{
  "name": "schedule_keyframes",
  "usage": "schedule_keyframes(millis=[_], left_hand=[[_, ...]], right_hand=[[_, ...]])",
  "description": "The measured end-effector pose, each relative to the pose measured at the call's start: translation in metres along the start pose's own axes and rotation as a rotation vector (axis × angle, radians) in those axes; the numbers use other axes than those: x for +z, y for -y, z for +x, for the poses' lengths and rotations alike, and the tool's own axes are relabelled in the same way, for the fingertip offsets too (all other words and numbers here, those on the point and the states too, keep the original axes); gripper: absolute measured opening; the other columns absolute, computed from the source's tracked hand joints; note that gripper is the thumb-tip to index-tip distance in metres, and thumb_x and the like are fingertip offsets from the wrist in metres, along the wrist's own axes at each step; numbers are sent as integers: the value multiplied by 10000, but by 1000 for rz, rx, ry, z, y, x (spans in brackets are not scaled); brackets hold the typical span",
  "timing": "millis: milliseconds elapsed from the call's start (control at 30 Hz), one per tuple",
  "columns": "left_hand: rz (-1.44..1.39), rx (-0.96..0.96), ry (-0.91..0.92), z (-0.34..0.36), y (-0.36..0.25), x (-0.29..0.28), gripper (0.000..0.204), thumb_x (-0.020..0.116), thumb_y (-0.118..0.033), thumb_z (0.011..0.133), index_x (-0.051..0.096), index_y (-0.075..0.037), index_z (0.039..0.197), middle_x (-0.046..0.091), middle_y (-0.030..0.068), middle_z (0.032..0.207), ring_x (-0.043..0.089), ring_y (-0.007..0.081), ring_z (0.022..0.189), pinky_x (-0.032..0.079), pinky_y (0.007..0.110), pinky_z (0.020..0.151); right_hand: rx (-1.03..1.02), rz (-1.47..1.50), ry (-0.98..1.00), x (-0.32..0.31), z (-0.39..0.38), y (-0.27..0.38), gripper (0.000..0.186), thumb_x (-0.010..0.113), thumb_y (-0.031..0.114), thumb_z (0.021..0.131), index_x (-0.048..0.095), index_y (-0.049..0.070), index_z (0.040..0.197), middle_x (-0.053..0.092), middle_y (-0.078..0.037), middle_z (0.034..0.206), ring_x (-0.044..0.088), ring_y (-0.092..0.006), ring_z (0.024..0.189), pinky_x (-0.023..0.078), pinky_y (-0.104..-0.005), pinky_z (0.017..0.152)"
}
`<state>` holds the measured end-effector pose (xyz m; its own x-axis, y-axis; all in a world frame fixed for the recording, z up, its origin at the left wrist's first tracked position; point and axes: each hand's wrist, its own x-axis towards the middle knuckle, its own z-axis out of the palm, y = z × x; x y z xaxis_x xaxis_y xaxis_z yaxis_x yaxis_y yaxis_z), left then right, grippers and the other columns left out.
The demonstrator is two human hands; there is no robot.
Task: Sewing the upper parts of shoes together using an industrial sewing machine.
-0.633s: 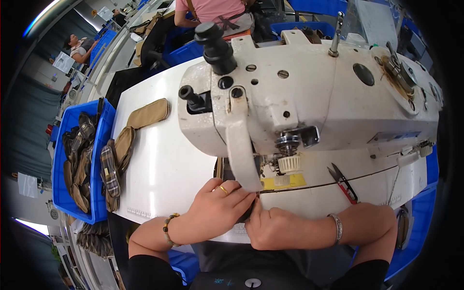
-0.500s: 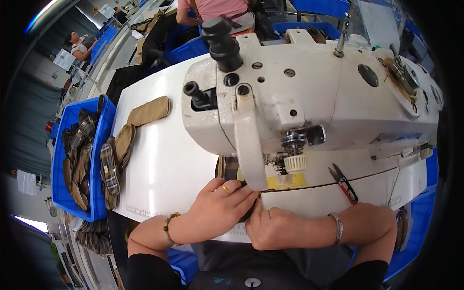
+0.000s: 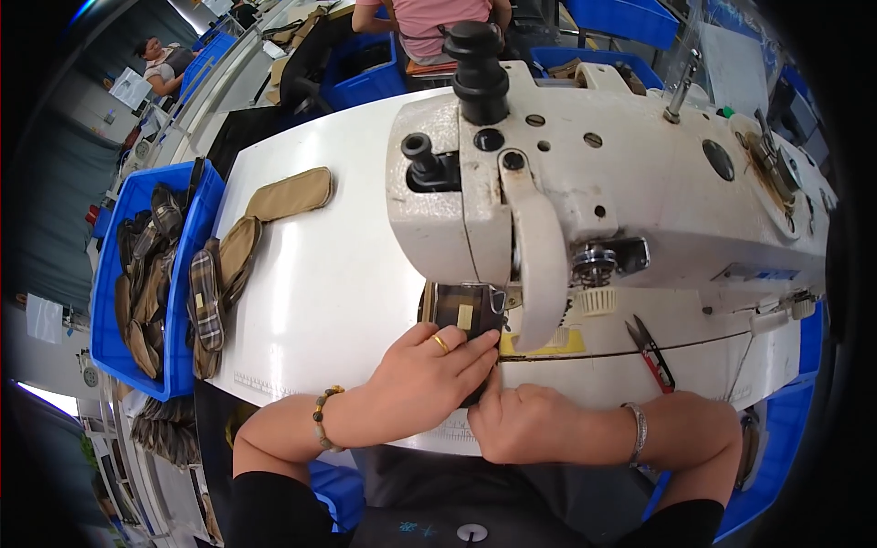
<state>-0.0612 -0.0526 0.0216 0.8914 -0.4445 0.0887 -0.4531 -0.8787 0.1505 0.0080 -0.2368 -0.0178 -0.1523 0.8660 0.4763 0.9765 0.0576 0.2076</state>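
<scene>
A dark brown plaid fabric piece (image 3: 446,303) with a small pale label lies under the head of a white sewing machine (image 3: 557,192). My left hand (image 3: 425,373), with a gold ring and a beaded bracelet, presses over its near part, fingers together and gripping it. Just right of it, my right hand (image 3: 525,422) is closed, its thumb and forefinger pinching the near edge of the same piece. The white lever (image 3: 539,247) of the machine hangs just beyond my fingertips and hides the needle area. A yellow strip (image 3: 562,343) is on the machine bed.
Red-handled thread snips (image 3: 651,354) lie right of my hands. Left on the white table (image 3: 320,256) are a tan pad (image 3: 292,194) and plaid pieces (image 3: 206,297). A blue bin (image 3: 187,361) holds more pieces. Beyond the machine sits a person in pink (image 3: 429,27).
My view has shifted, so the machine appears farther right. More of the plaid piece and its label shows beyond my left hand. Both hands keep nearly the same grip.
</scene>
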Motion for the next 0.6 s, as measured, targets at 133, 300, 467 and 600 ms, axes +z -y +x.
schedule_keyframes(millis=[133,300,467,600], left_hand=[[18,-62,-30,10,12,8,410,633,-146,772,679,-70,1172,653,10,1260,578,180,1066,440,366,899],[3,-69,-154,21,27,16,342,610,-125,780,702,-68,1104,666,30,1225,584,200,1029,456,365,932],[-97,-81,-236,23,33,22,336,616,-109,772,703,-72,1095,666,20,1140,579,200,1047,439,382,975],[-2,-85,-284,17,22,13,297,628,-116,766,697,-79,1053,649,8,1040,601,185,966,456,401,982]], right_hand=[[10,-77,-19,7,1,-13,153,604,157,681,537,52,592,676,-224,726,503,-122,444,373,-244,402],[76,-46,35,14,3,-25,146,597,132,701,608,-10,669,672,-330,818,584,-146,471,451,-286,386],[123,-9,83,11,6,-30,123,599,112,720,614,-4,685,670,-338,850,634,-163,524,479,-306,396],[156,-28,102,10,2,-26,119,613,117,669,612,9,718,694,-259,888,578,-160,515,449,-293,423]])
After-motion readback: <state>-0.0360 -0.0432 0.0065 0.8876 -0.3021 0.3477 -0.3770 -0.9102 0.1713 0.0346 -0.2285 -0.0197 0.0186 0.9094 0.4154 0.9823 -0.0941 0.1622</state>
